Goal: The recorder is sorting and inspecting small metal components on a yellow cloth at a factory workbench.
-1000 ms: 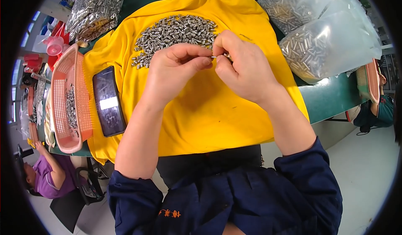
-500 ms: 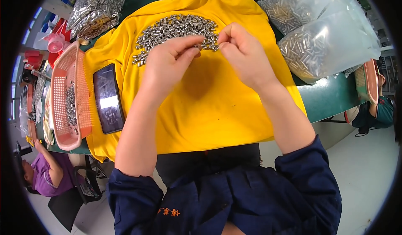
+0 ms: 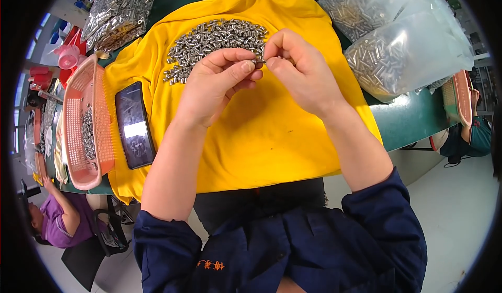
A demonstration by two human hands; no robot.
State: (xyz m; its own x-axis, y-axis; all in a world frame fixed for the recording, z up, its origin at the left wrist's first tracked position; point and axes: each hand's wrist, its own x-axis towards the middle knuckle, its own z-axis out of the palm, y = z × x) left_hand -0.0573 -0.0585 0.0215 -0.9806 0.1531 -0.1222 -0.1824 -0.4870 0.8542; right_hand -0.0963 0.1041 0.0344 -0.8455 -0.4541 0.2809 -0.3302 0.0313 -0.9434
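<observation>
Both hands meet above a yellow cloth, at the near edge of a heap of small shiny metal sleeves. Thumb and fingers of my left hand are closed in a pinch on a small metal piece. From the other side, my right hand pinches at the right end of that same piece. The piece is mostly covered by fingertips, so its exact shape cannot be told. My right hand's lower fingers are curled in and partly hidden.
Left of the cloth stands a pink plastic basket with some metal parts; a dark phone lies beside it. Clear bags of metal parts sit at right, another bag at far left. People sit at both sides, one in purple.
My hands have come together, the right one shifting slightly left. The small metal piece now shows between both sets of fingertips. My left hand has turned a little, its lower fingers now visible.
</observation>
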